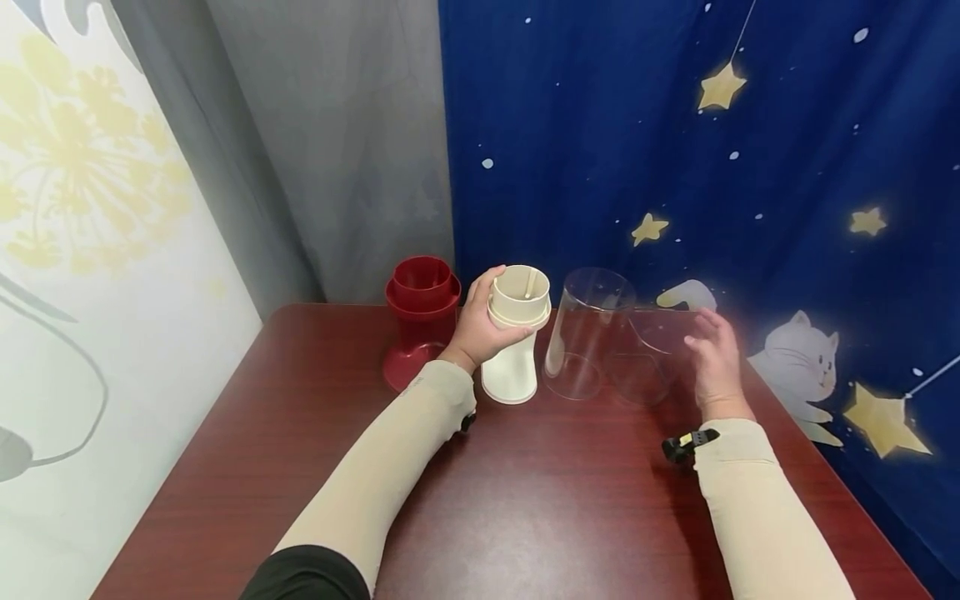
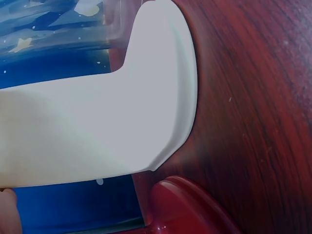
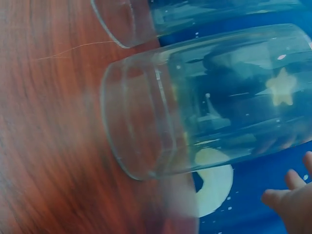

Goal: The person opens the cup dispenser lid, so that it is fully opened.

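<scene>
A cream plastic stand [image 1: 512,375] with a round collar and a flared foot is upright on the table. My left hand [image 1: 480,329] grips it around the collar, thumb across the front. Seen from the left wrist, its smooth neck [image 2: 73,126] and foot fill the middle. Two clear cylinders stand to its right: a nearer-left one [image 1: 588,333] and another [image 1: 641,379] beside it. My right hand [image 1: 716,358] is just right of the second cylinder, fingers spread and apart from it. In the right wrist view, those fingertips [image 3: 273,199] appear below the cylinder [image 3: 139,114].
A red stand [image 1: 422,300] of similar shape is left of the cream one, close to my left wrist. The dark red wooden table [image 1: 525,500] ends just behind these things, against a blue star-patterned curtain [image 1: 585,125] and a grey one [image 1: 337,150].
</scene>
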`<state>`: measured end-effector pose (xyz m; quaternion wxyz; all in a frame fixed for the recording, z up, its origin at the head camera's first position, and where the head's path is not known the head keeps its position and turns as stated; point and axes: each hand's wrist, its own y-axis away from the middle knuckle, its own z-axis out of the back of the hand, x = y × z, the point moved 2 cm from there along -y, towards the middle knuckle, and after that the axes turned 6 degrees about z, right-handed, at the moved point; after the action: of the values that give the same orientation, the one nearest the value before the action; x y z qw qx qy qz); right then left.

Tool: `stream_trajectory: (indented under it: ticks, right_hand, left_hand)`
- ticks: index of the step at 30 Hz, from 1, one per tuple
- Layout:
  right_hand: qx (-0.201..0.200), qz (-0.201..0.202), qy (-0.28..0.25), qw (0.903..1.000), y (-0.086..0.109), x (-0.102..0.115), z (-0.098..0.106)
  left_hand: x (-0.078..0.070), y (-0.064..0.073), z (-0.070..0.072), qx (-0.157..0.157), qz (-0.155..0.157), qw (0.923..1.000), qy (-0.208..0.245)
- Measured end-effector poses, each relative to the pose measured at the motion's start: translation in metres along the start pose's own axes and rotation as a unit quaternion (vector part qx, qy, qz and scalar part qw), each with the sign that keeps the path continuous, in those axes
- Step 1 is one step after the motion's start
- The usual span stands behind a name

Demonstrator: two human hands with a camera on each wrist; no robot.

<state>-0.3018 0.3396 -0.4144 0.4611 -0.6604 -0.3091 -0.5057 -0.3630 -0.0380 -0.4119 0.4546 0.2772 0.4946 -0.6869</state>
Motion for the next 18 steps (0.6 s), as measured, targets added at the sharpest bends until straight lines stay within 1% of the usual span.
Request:
stream_trajectory:
  ticks: [4,7,10,13,15,17,18]
  right_hand:
    - [-0.046,0.058,-0.007,0.9972,-0.004,0.012,0.004]
    - [-0.054,0.097,-0.021,0.9936,-0.007,0.021,0.005]
    - [-0.041,0.135,0.006,0.9900,-0.010,0.031,0.007]
    - [-0.019,0.165,0.060,0.9842,-0.014,0.042,0.011]
    - [-0.001,0.173,0.102,0.9796,-0.014,0.050,0.014]
    - [0.026,0.178,0.136,0.9743,-0.014,0.060,0.018]
    - [0.044,0.182,0.155,0.9700,-0.013,0.065,0.020]
  left_hand:
    - [-0.001,-0.001,0.002,0.003,0.001,1.0000,0.000]
    - [-0.001,-0.003,0.004,0.006,0.000,1.0000,-0.002]
    - [-0.001,-0.005,0.007,0.010,0.005,0.9999,-0.007]
    - [-0.001,-0.005,0.011,0.017,0.016,0.9996,-0.013]
    - [-0.002,-0.003,0.014,0.025,0.026,0.9992,-0.014]
    - [-0.004,0.000,0.017,0.033,0.032,0.9988,-0.017]
    - [-0.006,0.002,0.020,0.037,0.033,0.9986,-0.018]
